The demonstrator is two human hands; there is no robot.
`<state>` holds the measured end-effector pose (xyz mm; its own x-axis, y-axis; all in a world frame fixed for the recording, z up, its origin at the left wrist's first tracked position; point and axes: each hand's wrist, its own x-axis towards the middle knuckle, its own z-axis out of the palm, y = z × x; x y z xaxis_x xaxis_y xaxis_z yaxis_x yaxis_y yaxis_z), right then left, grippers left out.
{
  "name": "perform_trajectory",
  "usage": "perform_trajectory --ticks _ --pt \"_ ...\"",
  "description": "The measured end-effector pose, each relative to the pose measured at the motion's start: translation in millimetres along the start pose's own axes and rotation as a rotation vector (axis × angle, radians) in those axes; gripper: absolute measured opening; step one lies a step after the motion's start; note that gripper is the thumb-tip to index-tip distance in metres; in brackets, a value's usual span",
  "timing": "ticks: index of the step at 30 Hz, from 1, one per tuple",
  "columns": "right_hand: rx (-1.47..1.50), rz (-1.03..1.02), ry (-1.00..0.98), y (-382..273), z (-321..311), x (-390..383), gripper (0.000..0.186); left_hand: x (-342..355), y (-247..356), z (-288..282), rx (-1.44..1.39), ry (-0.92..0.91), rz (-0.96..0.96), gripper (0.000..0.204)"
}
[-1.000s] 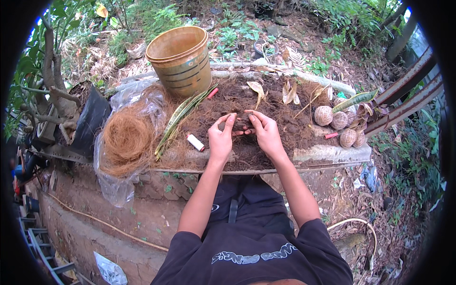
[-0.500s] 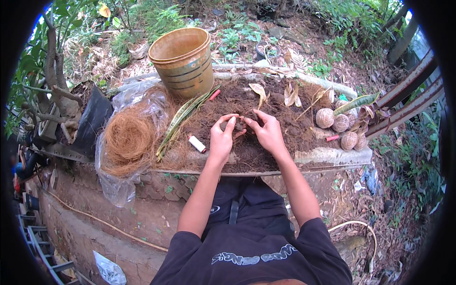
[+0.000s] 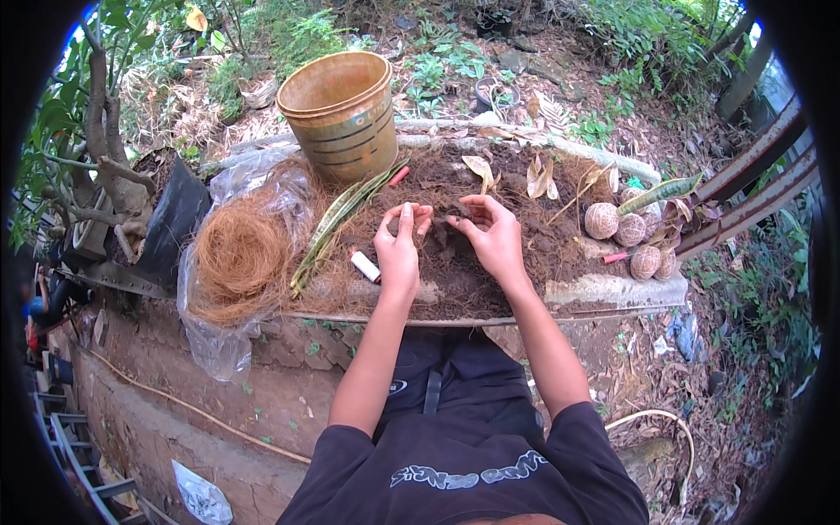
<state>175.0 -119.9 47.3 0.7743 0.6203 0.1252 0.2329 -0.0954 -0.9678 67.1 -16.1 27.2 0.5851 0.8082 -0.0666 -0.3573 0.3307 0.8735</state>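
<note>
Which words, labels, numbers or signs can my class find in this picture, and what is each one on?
Dark shirt: pale, stylised lettering across the chest; I won't copy it out.
Brown bucket: faint marks below the rim, too unclear to read.
Dark trousers: one pale mark, too small to read.

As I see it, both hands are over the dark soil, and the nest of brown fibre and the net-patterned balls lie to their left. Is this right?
Not entirely: the net-patterned balls lie right of the left hand and right hand, as the head view shows. Both hands are over the dark soil, with the nest of brown fibre to their left.
</note>
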Motion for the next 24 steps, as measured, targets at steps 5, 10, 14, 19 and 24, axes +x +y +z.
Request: perform_trajectory --ticks 5,10,14,19,24 --pt "-0.081 -0.148 0.027 -4.4 7.7 -14.0 0.032 -5.9 6.5 0.5 -0.329 -0.112 -0.314 0.035" --pt "-0.348 -0.381 0.032 -14.3 17.0 -24.7 0.027 -14.6 2.8 12.0 0.054 -0.142 -0.044 0.034" --pt "-0.243 -0.2 -0.126 -16.8 5.4 -20.7 0.028 -13.5 0.3 -2.8 0.26 -0.118 -0.084 0.039" --pt "-0.217 -0.053 -0.194 -10.9 -1.4 -16.5 0.029 -20.6 4.1 6.4 0.32 -0.059 -0.035 0.032" --pt "-0.023 -0.026 -0.219 -1.6 -1.0 -14.5 0.03 -15.9 3.5 7.8 0.158 -0.104 -0.056 0.032"
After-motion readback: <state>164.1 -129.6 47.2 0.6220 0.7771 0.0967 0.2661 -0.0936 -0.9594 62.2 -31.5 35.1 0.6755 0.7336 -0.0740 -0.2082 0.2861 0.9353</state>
